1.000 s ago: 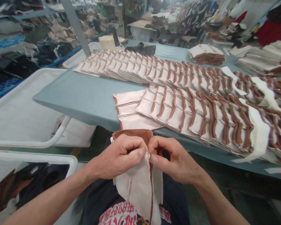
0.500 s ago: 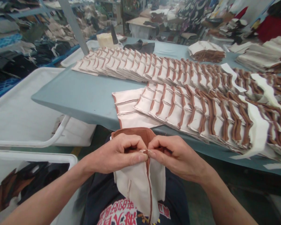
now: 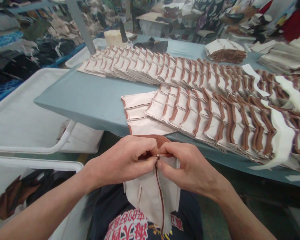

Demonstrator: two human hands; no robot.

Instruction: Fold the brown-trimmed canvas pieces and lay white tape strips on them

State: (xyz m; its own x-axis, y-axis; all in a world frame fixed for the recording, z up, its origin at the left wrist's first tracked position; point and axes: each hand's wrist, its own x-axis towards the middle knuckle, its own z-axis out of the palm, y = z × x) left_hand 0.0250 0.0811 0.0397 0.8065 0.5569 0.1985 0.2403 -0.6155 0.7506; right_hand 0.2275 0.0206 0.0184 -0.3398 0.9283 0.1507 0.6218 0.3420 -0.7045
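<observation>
Over my lap, both hands pinch the top edge of a cream fabric piece [image 3: 152,196] with a brown seam down its middle and brown cloth behind its top. My left hand [image 3: 122,160] is closed on the piece's left side. My right hand [image 3: 187,166] is closed on its right side, thumb tips nearly touching at the seam. The piece hangs down over my dark printed shirt [image 3: 130,226].
A grey-blue table [image 3: 90,100] stands just ahead, covered with long overlapping rows of cream and brown pieces [image 3: 202,110], with more stacks [image 3: 222,53] at the back. White bins [image 3: 22,116] sit to the left; the near bin [image 3: 15,196] holds dark and brown cloth.
Both hands have risen slightly and closed in on the seam at the piece's top edge, folding the brown cloth down between the thumbs. The view shifted a little.
</observation>
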